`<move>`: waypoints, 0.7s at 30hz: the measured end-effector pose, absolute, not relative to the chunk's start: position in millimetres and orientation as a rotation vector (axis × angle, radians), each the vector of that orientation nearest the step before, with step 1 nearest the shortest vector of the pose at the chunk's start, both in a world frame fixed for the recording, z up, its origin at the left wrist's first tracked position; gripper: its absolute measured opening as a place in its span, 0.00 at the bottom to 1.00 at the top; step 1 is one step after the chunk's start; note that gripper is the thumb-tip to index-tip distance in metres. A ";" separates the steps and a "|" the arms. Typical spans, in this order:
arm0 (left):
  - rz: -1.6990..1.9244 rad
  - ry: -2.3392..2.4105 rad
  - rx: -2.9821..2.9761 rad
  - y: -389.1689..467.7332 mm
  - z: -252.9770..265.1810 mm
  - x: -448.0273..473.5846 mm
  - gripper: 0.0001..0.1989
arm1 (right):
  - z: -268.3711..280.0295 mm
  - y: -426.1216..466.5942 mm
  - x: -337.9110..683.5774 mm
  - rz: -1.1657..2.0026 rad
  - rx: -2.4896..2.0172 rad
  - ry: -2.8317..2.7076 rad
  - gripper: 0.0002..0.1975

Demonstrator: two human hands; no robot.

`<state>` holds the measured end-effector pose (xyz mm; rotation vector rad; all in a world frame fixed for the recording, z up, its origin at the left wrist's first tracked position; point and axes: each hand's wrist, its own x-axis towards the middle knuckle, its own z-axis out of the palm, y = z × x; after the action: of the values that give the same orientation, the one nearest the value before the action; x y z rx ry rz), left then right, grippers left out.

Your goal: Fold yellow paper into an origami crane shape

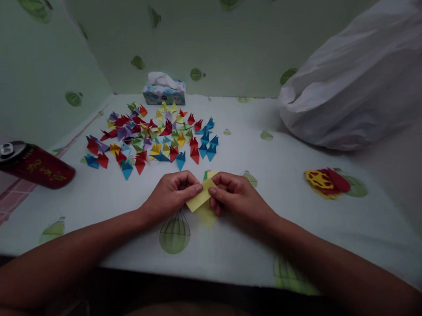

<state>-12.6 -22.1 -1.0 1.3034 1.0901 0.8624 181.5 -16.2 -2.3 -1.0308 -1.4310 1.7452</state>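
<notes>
Between my two hands is a small yellow sheet of origami paper, held up at a slant above the table. My left hand pinches its left side between thumb and fingers. On the other side my right hand grips the paper's right edge, its fingers curled behind. More yellow paper shows just below and behind the held sheet; whether it is separate I cannot tell. Beyond my hands, to the left, many folded paper cranes in red, blue, yellow, green and purple are spread in a cluster.
A tissue box stands at the back wall behind the cranes. At the left edge is a dark red can. On the right lie red and yellow cutout pieces, with a large white plastic bag behind them.
</notes>
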 end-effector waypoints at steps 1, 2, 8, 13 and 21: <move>0.855 1.085 1.295 -22.1 -1.4 -12.4 0.11 | -2.3 -16.2 181.3 1.732 -1.034 -1.425 0.08; 0.850 1.078 1.286 -22.1 -2.0 -12.2 0.11 | -2.6 -16.1 181.2 1.720 -1.037 -1.418 0.08; 0.879 1.025 1.197 -22.0 -6.3 -12.1 0.11 | -6.7 -15.2 181.5 1.717 -0.974 -1.335 0.09; 0.915 0.985 1.076 -22.4 -6.3 -12.1 0.09 | -9.5 -16.1 181.8 1.744 -0.814 -1.273 0.07; 0.963 0.870 0.915 -21.5 -9.0 -11.3 0.06 | -11.5 -17.4 182.1 1.777 -0.725 -1.165 0.03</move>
<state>-11.3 -21.5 -9.0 0.9146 0.8699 0.9626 182.1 -17.4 -11.5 -0.7252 -1.1646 1.7773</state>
